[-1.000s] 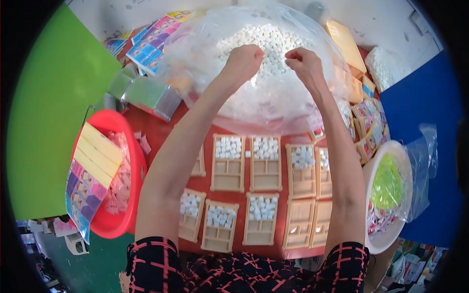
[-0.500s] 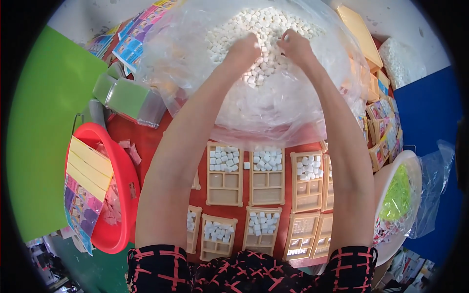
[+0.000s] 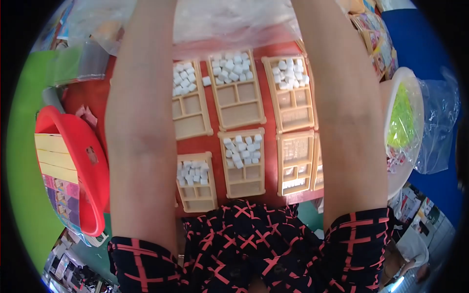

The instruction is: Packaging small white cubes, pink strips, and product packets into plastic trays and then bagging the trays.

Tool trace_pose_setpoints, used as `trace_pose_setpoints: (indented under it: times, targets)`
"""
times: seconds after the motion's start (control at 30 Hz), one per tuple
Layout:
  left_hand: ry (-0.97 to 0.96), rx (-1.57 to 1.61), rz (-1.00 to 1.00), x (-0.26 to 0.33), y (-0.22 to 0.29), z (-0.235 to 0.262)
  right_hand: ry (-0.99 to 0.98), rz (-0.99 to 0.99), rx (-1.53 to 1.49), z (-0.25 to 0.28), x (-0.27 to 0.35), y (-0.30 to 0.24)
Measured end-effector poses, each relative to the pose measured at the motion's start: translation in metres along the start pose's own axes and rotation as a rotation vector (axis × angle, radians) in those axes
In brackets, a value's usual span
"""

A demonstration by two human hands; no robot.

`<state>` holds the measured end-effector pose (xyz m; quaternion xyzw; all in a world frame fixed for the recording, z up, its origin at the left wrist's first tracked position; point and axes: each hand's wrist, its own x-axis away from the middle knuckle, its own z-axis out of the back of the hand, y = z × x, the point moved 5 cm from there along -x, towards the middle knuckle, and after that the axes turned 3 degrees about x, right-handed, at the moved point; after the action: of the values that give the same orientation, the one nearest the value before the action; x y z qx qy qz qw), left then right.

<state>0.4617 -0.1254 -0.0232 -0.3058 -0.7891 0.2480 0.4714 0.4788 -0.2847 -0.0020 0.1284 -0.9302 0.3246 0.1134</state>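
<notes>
Both my forearms reach up the picture and run out of its top edge, so neither my left hand nor my right hand shows. Between and beside the arms lie several beige compartment trays (image 3: pixel 239 108) on a red tabletop (image 3: pixel 222 141). White cube-like pieces (image 3: pixel 234 66) fill the top section of several of them; one loose white cube (image 3: pixel 206 81) rests between two trays. At lower right, a tray (image 3: pixel 295 146) shows no cubes in its top section. The clear plastic bag (image 3: pixel 229 19) is cut off at the top, and my left arm hides part of the left trays.
A red basket (image 3: pixel 90 161) with printed cards (image 3: pixel 61 188) leaning on it stands left. At right a white basin (image 3: pixel 408 80) holds green shredded filler (image 3: pixel 401 119), beside a clear plastic bag (image 3: pixel 435 132). Stacked printed boxes (image 3: pixel 376 44) lie far right. A person (image 3: pixel 410 249) shows at lower right.
The view has tipped down toward my body, so the trays sit higher in the picture. My hands, earlier among the white cubes in the bag, have left the view.
</notes>
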Motion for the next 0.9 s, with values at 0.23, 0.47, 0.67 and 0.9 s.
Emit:
trace_pose_setpoints:
  times: [0.23,0.47,0.67,0.9]
  targets:
    - [-0.727,-0.437,-0.413,0.004,0.011,-0.007,-0.251,-0.300,-0.042,0.030,0.022,-0.015]
    - [-0.546,-0.683,-0.419,0.047,-0.125,0.149,0.065,-0.048,-0.073,0.090,0.244,-0.001]
    - [-0.296,-0.998,-0.457,0.018,-0.151,0.280,0.303,0.085,0.091,0.180,0.361,0.044]
    - [-0.793,-2.307,-1.707,0.024,-0.186,0.325,0.543,0.896,1.695,0.151,0.403,0.043]
